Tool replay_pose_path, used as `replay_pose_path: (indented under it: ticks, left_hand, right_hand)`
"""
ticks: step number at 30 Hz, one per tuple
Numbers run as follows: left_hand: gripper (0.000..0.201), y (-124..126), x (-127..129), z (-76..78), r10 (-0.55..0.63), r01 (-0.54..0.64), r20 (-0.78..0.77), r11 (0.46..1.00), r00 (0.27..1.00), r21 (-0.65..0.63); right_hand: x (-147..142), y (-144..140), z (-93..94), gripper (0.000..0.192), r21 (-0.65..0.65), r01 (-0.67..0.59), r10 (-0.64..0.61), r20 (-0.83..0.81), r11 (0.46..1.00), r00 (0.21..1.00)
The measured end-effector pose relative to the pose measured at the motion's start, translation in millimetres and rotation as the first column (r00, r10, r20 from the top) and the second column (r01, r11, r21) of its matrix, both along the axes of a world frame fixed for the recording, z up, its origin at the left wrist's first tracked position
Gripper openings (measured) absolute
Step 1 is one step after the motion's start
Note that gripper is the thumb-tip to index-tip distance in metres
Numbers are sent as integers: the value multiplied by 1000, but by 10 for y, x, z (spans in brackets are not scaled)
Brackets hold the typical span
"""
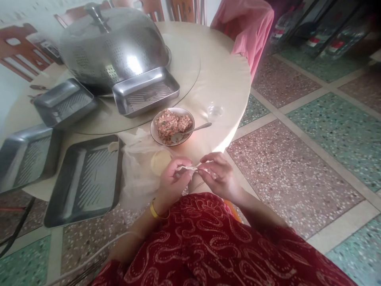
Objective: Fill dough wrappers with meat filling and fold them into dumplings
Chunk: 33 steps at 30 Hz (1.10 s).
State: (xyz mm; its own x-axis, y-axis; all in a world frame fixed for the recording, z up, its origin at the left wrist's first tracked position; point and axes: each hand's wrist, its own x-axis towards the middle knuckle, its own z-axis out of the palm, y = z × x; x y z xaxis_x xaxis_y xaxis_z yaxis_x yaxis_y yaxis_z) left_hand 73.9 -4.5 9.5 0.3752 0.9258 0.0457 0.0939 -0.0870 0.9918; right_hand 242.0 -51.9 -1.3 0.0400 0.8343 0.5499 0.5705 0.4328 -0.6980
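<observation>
Red swirl-patterned cloth (208,248) nearest, left hand (175,178) and right hand (220,174) pinching thin pale folded wrapper (191,168), coarse mince (165,125) in round bowl (153,132) on smooth surface (223,71), ribbed metal tray (149,96) just beside.

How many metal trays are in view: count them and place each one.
4: the middle tray behind the bowl; the back-left tray near the perforated dome; the far-left tray; the near tray left of the plastic bag. Others may be hidden behind the dome.

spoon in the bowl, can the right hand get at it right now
Probably yes: the spoon handle juts over the bowl's rim and nothing visibly blocks the right hand, though its fingers are pinching a thin pale piece.
</observation>
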Motion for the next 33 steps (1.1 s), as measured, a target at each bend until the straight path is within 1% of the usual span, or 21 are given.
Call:
replay_pose_path:
  ticks: [3, 5, 8, 10, 14, 16, 20, 25, 28, 33]
  left_hand:
    - [10, -8, -5, -19, 0, 1, -29, 1000, 1000, 19]
    - [9, -23, -5, -16, -5, 5, -44, 1000, 999, -8]
    - [12, -43, -1, 1, -6, 3, -45, 998, 999, -67]
    - [13, -47, 4, 13, -2, -1, -46, 998, 999, -66]
    - [9, -37, 10, 25, 5, -3, -89, 1000, 996, 26]
    - [7, -31, 7, 19, -3, 8, -95, 999, 995, 50]
    - [7, -29, -10, -9, -41, 41, -74, 999, 996, 3]
    - [8, -27, -4, -20, -61, 59, -74, 998, 995, -30]
    - [7, -20, 8, -8, -63, 61, -84, 998, 994, -22]
    - [7, -15, 9, 16, -62, 60, -94, 998, 994, -19]
  right_hand:
    - [-7, 6, 12, 10, -5, -10, 10, -62, 1000, 998]
    - [-10, 24, 12, 11, -28, -5, 3, -95, 1000, 995]
    - [-6, 58, -1, 10, -65, -4, -3, -101, 998, 995]
    - [3, 72, -6, 7, -72, -23, 17, -85, 997, 996]
    - [27, 71, 32, 4, -73, -49, 49, -8, 996, 999]
    - [35, 66, 65, 5, -78, -55, 58, 31, 995, 998]
    - [43, 70, 111, 8, -90, -71, 79, 93, 993, 993]
    - [45, 88, 106, 13, -77, -62, 72, 134, 995, 988]
    - [51, 109, 92, 15, -109, -65, 76, 96, 992, 992]
    - [99, 162, 80, 17, -201, -109, 108, -13, 973, 994]
